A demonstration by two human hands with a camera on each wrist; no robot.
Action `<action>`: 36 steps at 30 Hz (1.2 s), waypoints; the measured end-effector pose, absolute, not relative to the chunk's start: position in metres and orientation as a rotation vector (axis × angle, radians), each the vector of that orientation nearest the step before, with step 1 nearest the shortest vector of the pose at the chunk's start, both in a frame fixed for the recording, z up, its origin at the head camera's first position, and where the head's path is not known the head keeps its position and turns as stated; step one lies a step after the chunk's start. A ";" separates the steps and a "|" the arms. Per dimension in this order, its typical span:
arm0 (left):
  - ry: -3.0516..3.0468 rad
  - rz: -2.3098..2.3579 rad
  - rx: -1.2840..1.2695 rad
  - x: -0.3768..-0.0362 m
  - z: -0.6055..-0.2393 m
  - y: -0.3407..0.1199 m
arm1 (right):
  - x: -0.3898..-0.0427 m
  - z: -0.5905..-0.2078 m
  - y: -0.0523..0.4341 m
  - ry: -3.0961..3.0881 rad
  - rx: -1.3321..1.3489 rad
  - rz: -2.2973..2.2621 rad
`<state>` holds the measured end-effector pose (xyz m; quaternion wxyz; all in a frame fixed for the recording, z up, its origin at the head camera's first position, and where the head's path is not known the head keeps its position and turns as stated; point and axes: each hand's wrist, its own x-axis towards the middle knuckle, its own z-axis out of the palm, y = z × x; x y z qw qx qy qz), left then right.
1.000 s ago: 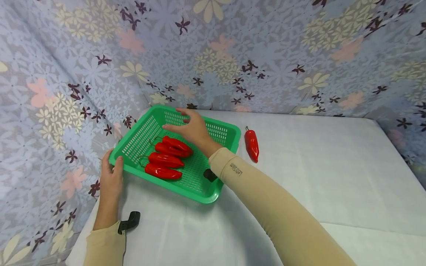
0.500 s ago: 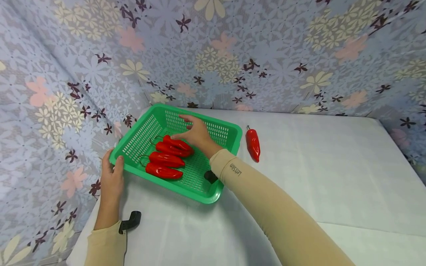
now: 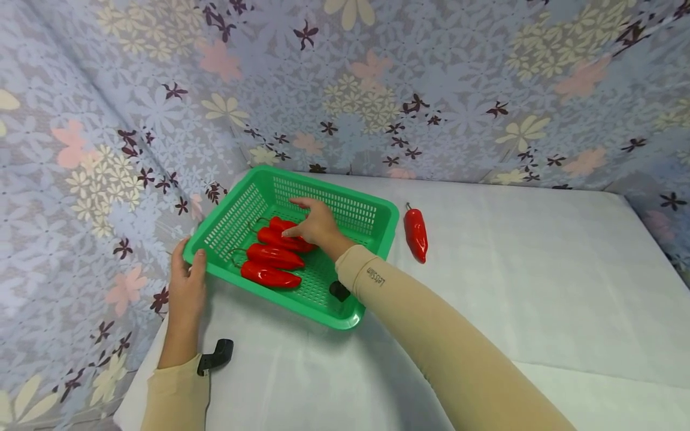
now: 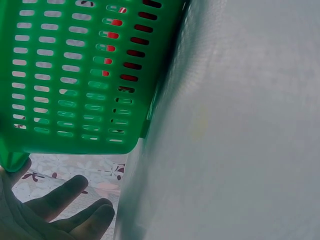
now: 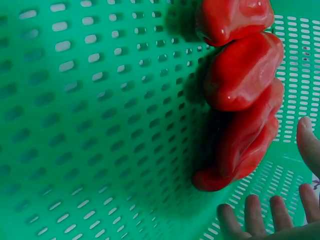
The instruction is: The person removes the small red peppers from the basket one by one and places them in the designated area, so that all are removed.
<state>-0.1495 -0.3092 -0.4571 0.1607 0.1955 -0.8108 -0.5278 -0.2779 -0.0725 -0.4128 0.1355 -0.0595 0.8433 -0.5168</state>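
A green plastic basket (image 3: 296, 308) holds several glossy red peppers (image 3: 272, 275) with thin stems, lying side by side. At its near left corner my left hand (image 3: 185, 290) grips the rim, thumb in front and fingers around the left side. The left wrist view shows some of that hand's fingers (image 4: 60, 197) extended below the rim corner. My right hand (image 3: 319, 228) reaches into the basket at the rearmost peppers, thumb and fingers spread. In the right wrist view its fingers (image 5: 254, 215) are apart from the peppers (image 5: 245, 70).
Outside the basket, to its right, a single red pepper (image 3: 416, 234) lies on the white-covered table (image 3: 517, 269). Flower-patterned cloth (image 3: 377, 78) hangs behind and at the left, close to the basket's far left corner.
My right hand has lowered into the basket and come over the rearmost peppers. My left hand stays at the basket's corner. The whole head view has shifted slightly.
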 end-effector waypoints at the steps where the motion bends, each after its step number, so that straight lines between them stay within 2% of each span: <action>1: -2.313 -1.508 0.553 -0.150 -0.458 -0.309 | -0.278 -0.413 -0.072 2.450 -0.161 -1.485; 15: -2.331 -1.497 0.570 -0.153 -0.454 -0.308 | -0.288 -0.414 -0.070 2.375 0.008 -1.288; 36: -2.332 -1.499 0.547 -0.150 -0.460 -0.311 | -0.287 -0.420 -0.072 2.297 0.024 -1.477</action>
